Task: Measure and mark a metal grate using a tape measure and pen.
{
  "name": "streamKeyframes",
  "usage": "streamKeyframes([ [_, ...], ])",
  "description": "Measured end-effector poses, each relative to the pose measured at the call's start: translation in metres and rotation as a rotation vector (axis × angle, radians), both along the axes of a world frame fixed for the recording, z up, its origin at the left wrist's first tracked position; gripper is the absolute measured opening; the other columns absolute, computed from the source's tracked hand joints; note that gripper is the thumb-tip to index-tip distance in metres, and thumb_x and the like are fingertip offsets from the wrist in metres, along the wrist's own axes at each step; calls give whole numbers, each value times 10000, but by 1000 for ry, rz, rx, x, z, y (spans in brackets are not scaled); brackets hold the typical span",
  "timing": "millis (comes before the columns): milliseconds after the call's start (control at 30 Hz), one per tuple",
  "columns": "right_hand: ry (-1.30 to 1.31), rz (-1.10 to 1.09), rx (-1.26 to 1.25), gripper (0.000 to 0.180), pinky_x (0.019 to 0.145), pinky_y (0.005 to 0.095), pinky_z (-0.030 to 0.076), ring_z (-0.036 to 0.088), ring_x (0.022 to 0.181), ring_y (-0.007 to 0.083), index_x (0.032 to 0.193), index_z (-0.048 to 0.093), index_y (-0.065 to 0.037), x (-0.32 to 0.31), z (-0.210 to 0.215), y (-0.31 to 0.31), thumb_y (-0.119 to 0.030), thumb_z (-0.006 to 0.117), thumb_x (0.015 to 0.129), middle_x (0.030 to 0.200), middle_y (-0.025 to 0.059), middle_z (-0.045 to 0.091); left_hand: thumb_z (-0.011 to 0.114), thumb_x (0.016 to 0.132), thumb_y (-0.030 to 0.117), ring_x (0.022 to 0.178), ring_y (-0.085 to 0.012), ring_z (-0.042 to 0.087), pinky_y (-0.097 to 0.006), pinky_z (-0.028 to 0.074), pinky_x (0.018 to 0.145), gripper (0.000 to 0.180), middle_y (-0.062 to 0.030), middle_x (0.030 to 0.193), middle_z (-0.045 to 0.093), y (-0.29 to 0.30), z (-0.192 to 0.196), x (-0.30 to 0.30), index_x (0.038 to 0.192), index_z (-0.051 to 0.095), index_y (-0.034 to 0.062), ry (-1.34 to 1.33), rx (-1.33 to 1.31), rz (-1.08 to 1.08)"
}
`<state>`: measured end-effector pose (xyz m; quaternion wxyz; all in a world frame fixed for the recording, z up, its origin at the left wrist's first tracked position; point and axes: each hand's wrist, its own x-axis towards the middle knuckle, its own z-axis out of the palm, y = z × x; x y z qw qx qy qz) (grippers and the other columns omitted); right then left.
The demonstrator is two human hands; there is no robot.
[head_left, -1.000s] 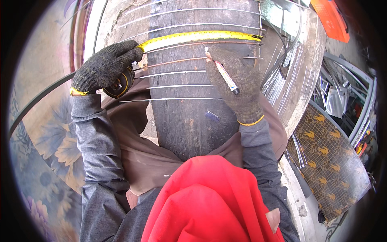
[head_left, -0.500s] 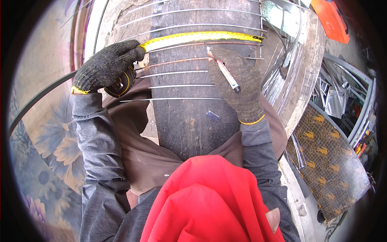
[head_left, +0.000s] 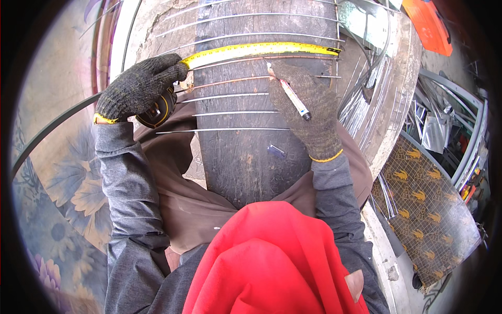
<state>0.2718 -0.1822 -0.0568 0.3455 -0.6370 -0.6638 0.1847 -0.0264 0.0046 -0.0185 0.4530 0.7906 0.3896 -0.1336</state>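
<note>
My left hand (head_left: 137,86), in a dark knitted glove, is closed around the black case of a tape measure (head_left: 160,109). Its yellow blade (head_left: 256,49) stretches rightward across a dark wooden board (head_left: 246,167), ending near a rod that runs away from me at the board's right edge. My right hand (head_left: 308,102), gloved alike, grips a white marker pen (head_left: 295,99); the pale tip points at a thin metal rod (head_left: 235,59) just below the blade. Several such rods lie crosswise on the board, partly under my right hand. A small dark blue cap (head_left: 276,151) rests nearer me.
To the right lie a bundle of thin metal rods (head_left: 361,99), an orange object (head_left: 428,26) and a patterned brown sheet (head_left: 418,204). A grey curved frame (head_left: 470,141) stands beyond them. On the left, a dark bent bar (head_left: 52,124) passes over a floral surface (head_left: 73,183).
The tape blade and rods have shifted very slightly in the picture. Both hands keep their hold, and the marker's tip stays close to the rod.
</note>
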Motion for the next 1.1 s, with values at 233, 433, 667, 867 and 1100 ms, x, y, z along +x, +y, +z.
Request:
streamKeyframes([
  [233, 31, -3, 6, 340, 923, 398, 575, 718, 1033, 286, 1184, 722, -94, 0, 1, 3, -189, 784, 863, 1136, 101, 741, 577, 1049, 326, 999, -178, 666, -324, 524, 924, 421, -108, 1150, 707, 6, -15, -19, 1337, 636, 26, -152, 183, -230],
  [433, 16, -25, 15, 313, 891, 399, 585, 725, 1007, 289, 1161, 731, -87, -1, 3, 2, -178, 780, 865, 1118, 102, 747, 542, 1057, 230, 1042, -213, 666, -330, 522, 947, 333, -127, 1188, 686, -1, 7, 7, 1319, 646, 53, 79, -68, 10],
  [667, 130, -27, -43, 267, 858, 396, 589, 727, 976, 292, 1134, 737, -84, -10, 8, 5, -169, 762, 882, 1090, 113, 748, 533, 1046, 179, 1053, -241, 669, -343, 532, 938, 318, -134, 1236, 669, 3, -11, -10, 1317, 647, 57, -216, 247, -339],
  [867, 58, -45, 10, 250, 838, 398, 592, 732, 958, 292, 1127, 747, -90, -12, 8, 9, -204, 744, 904, 1093, 107, 751, 524, 1027, 125, 1101, -287, 672, -363, 541, 959, 334, -141, 1337, 638, 4, -7, -11, 1338, 640, 84, -176, 310, -389],
  [1100, 80, -23, -33, 269, 867, 396, 585, 726, 988, 297, 1152, 738, -93, -10, 8, 8, -197, 743, 904, 1103, 116, 748, 528, 1018, 122, 1139, -296, 669, -370, 542, 986, 359, -141, 1375, 624, 1, -2, -4, 1359, 642, 136, -49, 147, -258],
])
